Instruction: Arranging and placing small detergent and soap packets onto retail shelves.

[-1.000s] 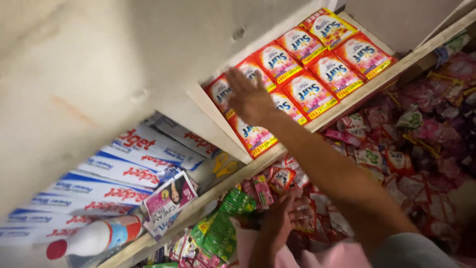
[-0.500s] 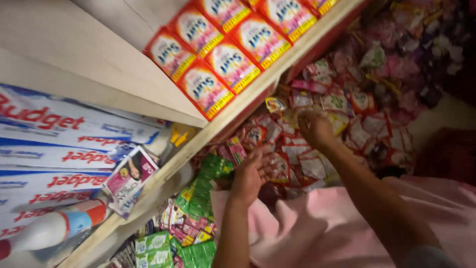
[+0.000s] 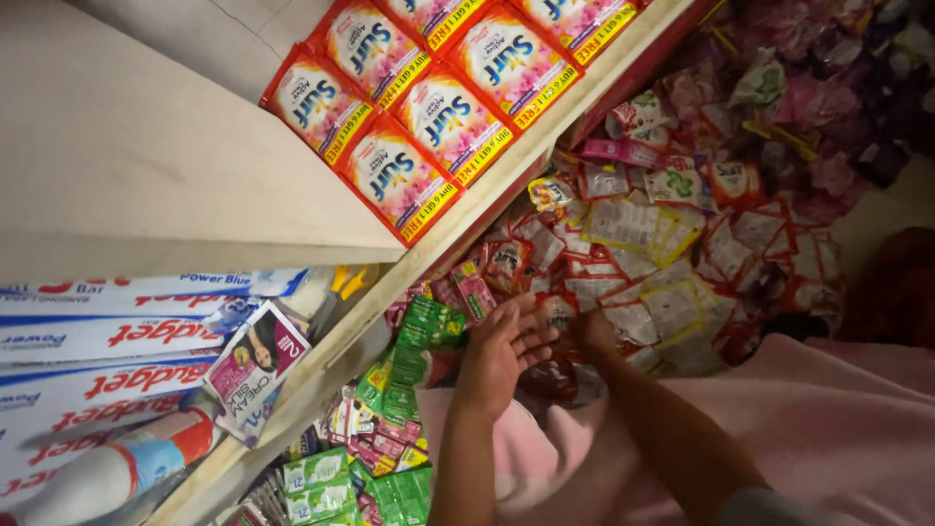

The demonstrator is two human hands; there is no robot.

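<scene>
Closest to the camera there's pink cloth (image 3: 808, 438) spread across the lap, probably there to catch whatever gets pulled out. Both forearms reach forward over it. The left hand (image 3: 502, 356) is flat with fingers spread, pressing on the pile rather than pinching anything, right beside the green sachets (image 3: 421, 346) that hang in a strip down the shelf edge. The right hand (image 3: 592, 336) is dug into the heap of red and white sachets (image 3: 623, 253); its fingers are buried, so I can't tell whether it has closed on one or not.

That heap is just loose on the lower level, jumbled, easy to rummage through. Off to the left, long white soap boxes (image 3: 107, 341) lie stacked flat, with a small pink sachet (image 3: 255, 365) leaning on them. Further up, the red detergent packs (image 3: 429, 107) sit in neat overlapping rows on the wooden shelf (image 3: 146, 166), faces out so they're easy to see.
</scene>
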